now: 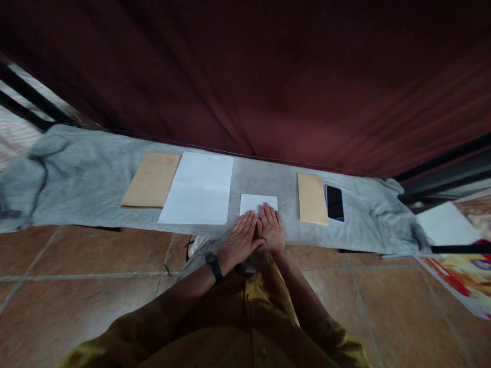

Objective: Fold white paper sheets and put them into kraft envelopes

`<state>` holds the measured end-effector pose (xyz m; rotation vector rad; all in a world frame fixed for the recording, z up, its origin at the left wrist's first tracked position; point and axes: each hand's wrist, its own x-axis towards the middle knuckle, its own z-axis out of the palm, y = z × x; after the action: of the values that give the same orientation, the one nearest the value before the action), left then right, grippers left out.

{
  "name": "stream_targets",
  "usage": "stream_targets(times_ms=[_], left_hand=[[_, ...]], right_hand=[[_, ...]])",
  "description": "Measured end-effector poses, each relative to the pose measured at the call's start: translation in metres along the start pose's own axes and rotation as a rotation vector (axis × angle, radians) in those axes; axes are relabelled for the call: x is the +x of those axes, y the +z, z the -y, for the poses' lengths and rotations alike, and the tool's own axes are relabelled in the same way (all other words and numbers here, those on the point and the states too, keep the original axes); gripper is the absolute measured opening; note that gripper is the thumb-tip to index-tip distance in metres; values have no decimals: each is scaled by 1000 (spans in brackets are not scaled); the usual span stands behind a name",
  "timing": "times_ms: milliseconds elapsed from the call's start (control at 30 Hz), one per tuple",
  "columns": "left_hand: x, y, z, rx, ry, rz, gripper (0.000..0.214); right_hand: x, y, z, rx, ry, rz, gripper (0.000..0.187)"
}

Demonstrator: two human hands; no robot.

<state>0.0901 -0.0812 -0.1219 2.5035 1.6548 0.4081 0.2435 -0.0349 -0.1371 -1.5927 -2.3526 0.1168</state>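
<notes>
A small white piece of paper (259, 200), apparently folded, lies on the grey cloth right in front of me. My left hand (241, 237) rests flat on its near left part, fingers stretched forward. Beside it, my right hand (271, 230) presses flat on the near right part, its fingers straight too. The thumbs meet or nearly meet, and both hands cover the paper's near edge. To the left is a stack of large white sheets (199, 189). Right of my hands lies a narrow brown envelope (312, 199).
Larger brown envelopes (153, 179) lie at the left, partly under the white sheets. A phone (335, 203) sits by the narrow envelope. Grey cloth (264, 176) covers the narrow bench, with a dark red curtain (245, 92) behind. Tiled floor (95, 255) lies below.
</notes>
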Motion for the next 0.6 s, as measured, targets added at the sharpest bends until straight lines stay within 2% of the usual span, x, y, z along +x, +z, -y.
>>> stream_targets(times_ms=[167, 400, 500, 600], left_hand=[[-3, 2, 6, 39, 33, 25, 84], [-4, 5, 11, 57, 66, 17, 84], [-3, 4, 11, 63, 61, 18, 84], [-1, 2, 10, 64, 66, 24, 80]], right_hand=[[-16, -7, -16, -38, -1, -36, 59], [-39, -19, -39, -75, 24, -14, 59], [-42, -26, -39, -66, 28, -14, 59], [-41, -31, -29, -37, 8, -17, 60]])
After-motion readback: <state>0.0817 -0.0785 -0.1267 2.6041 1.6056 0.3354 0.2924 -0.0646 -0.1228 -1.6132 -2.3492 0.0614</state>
